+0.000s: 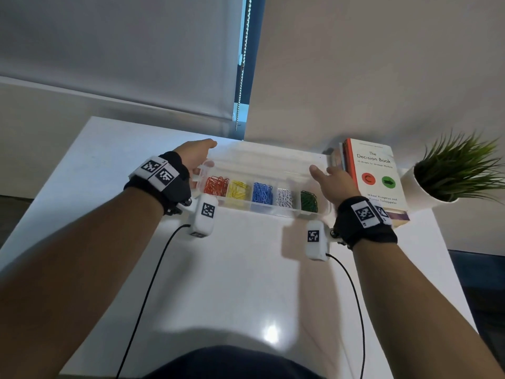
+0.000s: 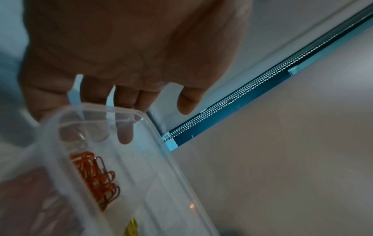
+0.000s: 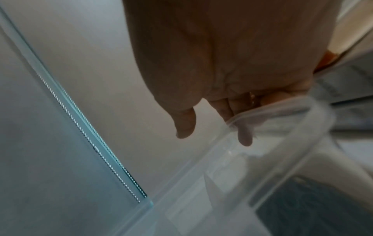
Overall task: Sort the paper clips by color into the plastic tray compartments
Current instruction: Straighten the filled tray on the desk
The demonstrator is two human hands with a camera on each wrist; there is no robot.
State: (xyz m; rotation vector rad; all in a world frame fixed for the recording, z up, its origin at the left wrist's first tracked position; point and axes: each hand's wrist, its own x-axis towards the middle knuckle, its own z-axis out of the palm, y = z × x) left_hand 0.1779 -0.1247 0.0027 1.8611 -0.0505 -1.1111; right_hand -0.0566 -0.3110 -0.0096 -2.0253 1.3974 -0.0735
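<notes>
tray (image 1: pixel 262 212): clips sorted | left hand (image 1: pixel 195 157), right hand (image 1: pixel 332 181): at lid (image 1: pixel 267 160) ends

Both forearms are bare, no sleeves. Each wrist has a black fabric wrist strap, one on the left (image 1: pixel 159 184) and one on the right (image 1: pixel 364 222), with white tags on top printed with blocky black-and-white square codes, two side by side per strap. A small white boxy camera module hangs off the inner side of each: left module (image 1: pixel 203 216), right module (image 1: pixel 317 240), each with its own square code, fixed on by a dark metal bracket. A thin black cable (image 1: pixel 147 294) trails from each module. Dark clothing shows at the bottom edge.
</notes>
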